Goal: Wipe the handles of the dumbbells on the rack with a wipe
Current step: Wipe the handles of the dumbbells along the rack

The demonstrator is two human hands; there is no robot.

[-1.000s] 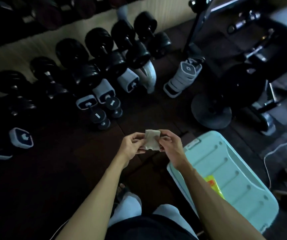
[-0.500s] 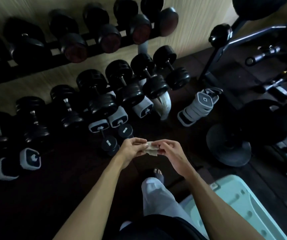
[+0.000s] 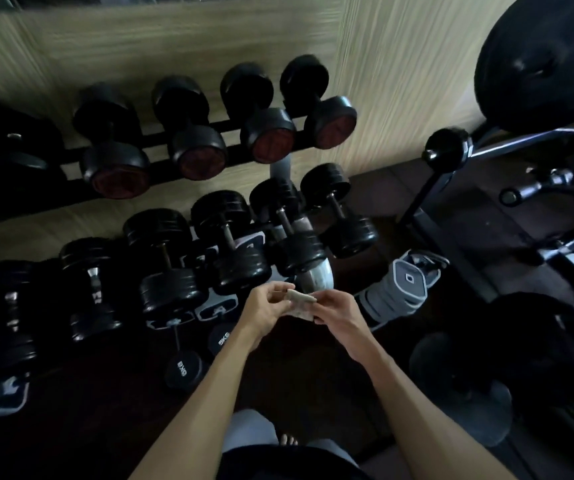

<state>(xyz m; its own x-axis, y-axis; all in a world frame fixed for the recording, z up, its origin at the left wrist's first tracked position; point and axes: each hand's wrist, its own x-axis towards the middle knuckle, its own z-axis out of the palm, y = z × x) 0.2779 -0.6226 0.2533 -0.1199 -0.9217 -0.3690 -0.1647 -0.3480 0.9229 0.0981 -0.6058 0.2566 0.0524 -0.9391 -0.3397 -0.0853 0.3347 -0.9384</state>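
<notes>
Your left hand (image 3: 265, 305) and right hand (image 3: 338, 310) meet at frame centre, forearms converging from six o'clock, fingers pinched on the folded wipe (image 3: 300, 301), dumbbells (image 3: 280, 233) at twelve o'clock.

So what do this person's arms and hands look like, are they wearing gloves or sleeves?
No gloves and no sleeves in view: the left hand and right hand are bare, and both forearms are uncovered all the way to the bottom of the picture. I see no watch, ring or band, though the light is dim. Below are pale trousers and a dark top.
</notes>
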